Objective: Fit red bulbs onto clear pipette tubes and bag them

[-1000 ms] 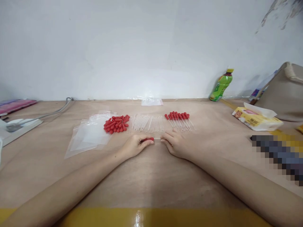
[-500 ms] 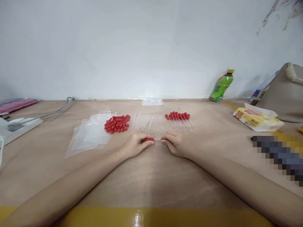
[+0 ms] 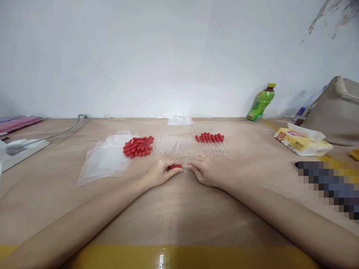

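My left hand (image 3: 163, 172) is closed around a red rubber dropper bulb (image 3: 176, 166). From the bulb's right end a thin clear dropper tube (image 3: 184, 166) runs into the pinched fingers of my right hand (image 3: 202, 171), which hide its far end. Just beyond my left hand lies a heap of loose red bulbs (image 3: 138, 147). A row of clear tubes (image 3: 174, 146) is spread behind the gap between my hands. Past my right hand, several droppers (image 3: 211, 142) with red bulbs on their tubes lie side by side, bulbs toward the wall.
Clear plastic bags (image 3: 108, 158) overlap at the left, and another bag (image 3: 180, 121) lies by the wall. A power strip (image 3: 25, 149) with a grey cable sits far left. On the right are a green bottle (image 3: 262, 102), a tissue pack (image 3: 303, 141) and a beige bag (image 3: 333, 112).
My right hand has shifted slightly left, and less of the tube shows between my hands. My left hand stays nearly in place on the bulb.
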A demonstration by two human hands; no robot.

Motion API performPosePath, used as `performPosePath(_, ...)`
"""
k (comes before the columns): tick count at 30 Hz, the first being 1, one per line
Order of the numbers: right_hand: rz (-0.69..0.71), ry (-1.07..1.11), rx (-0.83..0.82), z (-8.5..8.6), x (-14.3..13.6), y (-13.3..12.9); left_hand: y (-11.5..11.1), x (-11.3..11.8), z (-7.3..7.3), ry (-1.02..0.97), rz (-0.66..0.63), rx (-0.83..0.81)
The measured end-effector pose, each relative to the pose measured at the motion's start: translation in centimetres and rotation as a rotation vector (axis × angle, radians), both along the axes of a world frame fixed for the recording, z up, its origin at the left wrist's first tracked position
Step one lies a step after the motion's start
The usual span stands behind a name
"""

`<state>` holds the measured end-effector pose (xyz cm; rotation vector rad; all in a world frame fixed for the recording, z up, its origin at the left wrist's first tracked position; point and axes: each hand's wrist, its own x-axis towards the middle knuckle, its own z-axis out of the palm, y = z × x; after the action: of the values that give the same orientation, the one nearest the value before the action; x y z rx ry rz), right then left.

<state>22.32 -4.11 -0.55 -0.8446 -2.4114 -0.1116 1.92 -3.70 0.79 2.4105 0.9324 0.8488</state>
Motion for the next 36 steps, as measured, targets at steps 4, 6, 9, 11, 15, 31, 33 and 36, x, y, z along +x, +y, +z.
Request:
performPosePath(4, -0.037, -0.036, -0.056, 0.4, 0.1, -0.1, 0.2, -0.2, 0.1, 0.031, 0.017, 0.084)
performPosePath(6, -0.055, -0.049, -0.033, 0.8, 0.5, -0.1, 0.3, -0.4, 0.2, 0.038, 0.028, 0.193)
performPosePath(9, -0.112, 0.000, -0.022, 1.6, 2.0, 0.5, 0.4, -0.9, 0.2, 0.044, 0.058, 0.350)
performPosePath(11, -0.179, 0.083, -0.079, 2.2, 3.4, 1.4, 0.5, -1.2, 0.1, 0.067, 0.079, 0.400)
performPosePath(15, -0.526, 0.285, -0.289, 3.5, 6.5, 4.0, 0.9, -1.3, -0.4, 0.176, 0.126, 0.396)
performPosePath(31, -0.881, 0.105, -0.403, 1.9, 6.7, 6.8, 1.0, -1.2, -0.5, 0.274, 0.174, 0.297)
performPosePath(33, -0.913, 0.093, -0.398, 2.0, 6.7, 6.7, 1.0, -1.2, -0.5, 0.267, 0.171, 0.300)
performPosePath(36, -0.961, 0.084, -0.393, 2.0, 7.0, 6.8, 1.0, -1.2, -0.6, 0.255, 0.165, 0.309)
